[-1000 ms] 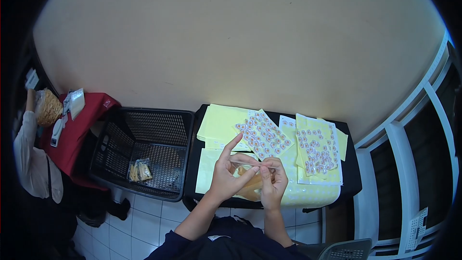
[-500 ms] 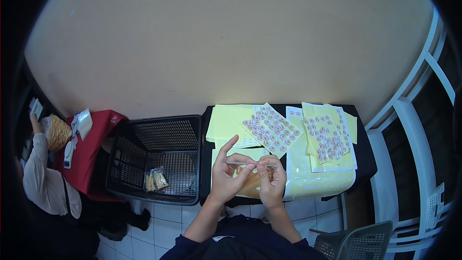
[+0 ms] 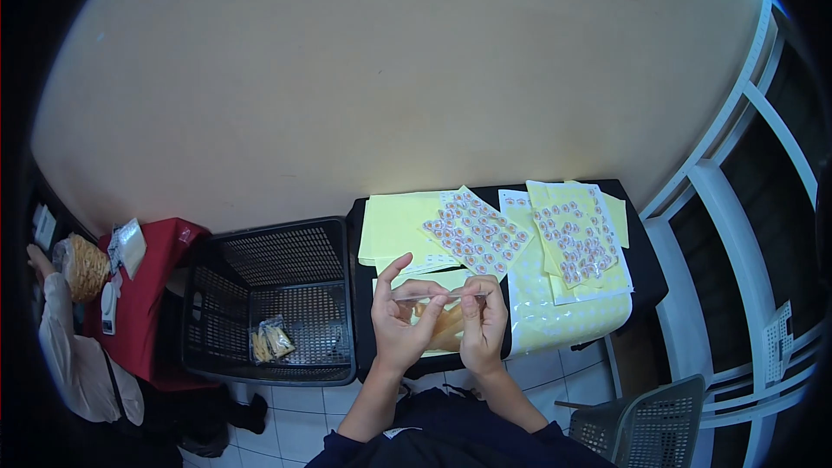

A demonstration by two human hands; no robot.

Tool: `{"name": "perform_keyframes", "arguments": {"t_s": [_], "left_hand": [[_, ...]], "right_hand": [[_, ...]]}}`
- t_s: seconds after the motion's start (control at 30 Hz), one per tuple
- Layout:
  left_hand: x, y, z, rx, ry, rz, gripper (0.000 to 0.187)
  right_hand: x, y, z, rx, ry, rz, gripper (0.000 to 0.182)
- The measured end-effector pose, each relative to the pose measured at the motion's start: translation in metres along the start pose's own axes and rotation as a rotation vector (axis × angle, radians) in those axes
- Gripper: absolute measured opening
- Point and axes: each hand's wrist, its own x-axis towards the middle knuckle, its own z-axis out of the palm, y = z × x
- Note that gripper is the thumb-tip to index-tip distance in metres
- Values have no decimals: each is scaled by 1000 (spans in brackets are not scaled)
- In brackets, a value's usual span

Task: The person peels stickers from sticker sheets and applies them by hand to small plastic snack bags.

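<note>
Between my two hands is a clear plastic bag (image 3: 445, 328) with pale tan, stick-like pieces inside. My left hand (image 3: 400, 329) pinches the bag's top edge between thumb and fingers, its index finger raised. The same edge is pinched close by in my right hand (image 3: 484, 328), thumb on top. Both hands hover over the near side of a black-covered table (image 3: 646, 269). Beyond them lie yellow sheets (image 3: 399, 224) and a sheet of round red-and-white stickers (image 3: 477, 234). More sticker sheets (image 3: 576, 238) overlap to the right.
Left of the table stands a black plastic basket (image 3: 299, 227) holding several small filled packets (image 3: 273, 340). Farther left, a person (image 3: 78, 355) reaches near a large bag of tan snacks (image 3: 87, 269) by a red-covered table (image 3: 147, 338). A grey chair (image 3: 646, 425) is at lower right.
The whole view has shifted slightly, so things appear a little farther left. Both hands keep their pinch on the bag's edge, with the fingertips slightly adjusted.
</note>
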Motion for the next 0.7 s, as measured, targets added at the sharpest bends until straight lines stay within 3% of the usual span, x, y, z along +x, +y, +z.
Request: {"name": "perform_keyframes", "arguments": {"t_s": [0.17, 0.23, 0.27, 0.33, 0.53, 0.7], "left_hand": [[2, -2, 5, -41, 13, -23, 64], [6, 2, 6, 202, 75, 156, 65], [9, 9, 4, 197, 86, 155, 65], [15, 25, -3, 829, -122, 405, 63], [12, 17, 12, 777, -166, 319, 57], [10, 16, 23, 818, -221, 344, 64]], "right_hand": [[1, 5, -3, 38, 129, 6, 9], [4, 6, -10, 18, 84, 24, 9], [6, 6, -15, 0, 54, 41, 9], [10, 5, -22, -59, 14, 38, 8], [13, 7, -37, -27, -69, -17, 8], [10, 9, -44, 22, 22, 42, 6]]}}
